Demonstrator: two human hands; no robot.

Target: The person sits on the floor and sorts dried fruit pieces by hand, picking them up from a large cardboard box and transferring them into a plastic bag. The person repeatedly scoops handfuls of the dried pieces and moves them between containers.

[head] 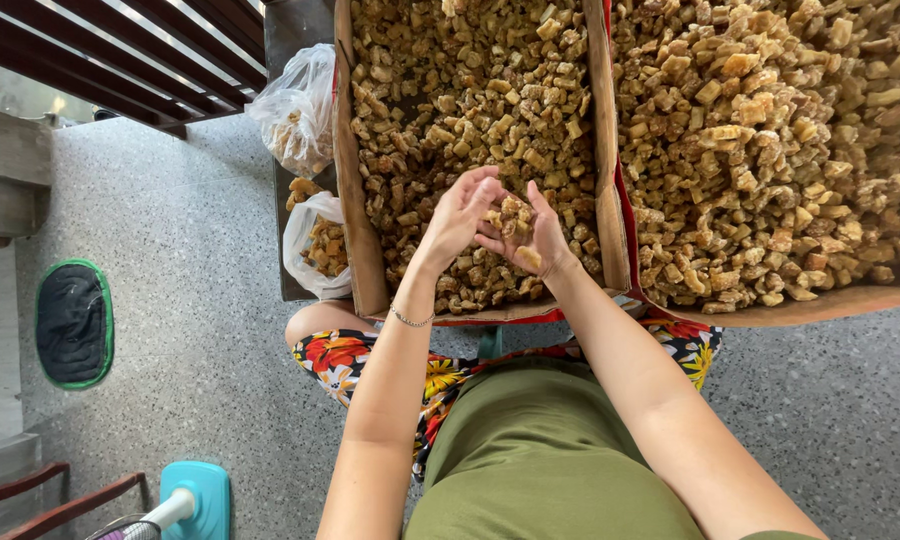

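Observation:
Both my hands are together over the near part of a cardboard tray (352,200) full of small golden-brown sugared chunks. My right hand (532,238) is cupped palm-up and holds a small clump of the chunks (513,214). My left hand (457,213) curls over it, with its fingertips on the same clump. A thin bracelet (411,320) sits on my left wrist. A second, larger tray (820,300) heaped with the same chunks lies to the right of the first.
Two clear plastic bags of the chunks (295,110) (315,245) sit left of the tray. On the speckled floor lie a dark mat with a green rim (73,323) and a teal fan base (195,500). A step and wooden rails are at the left.

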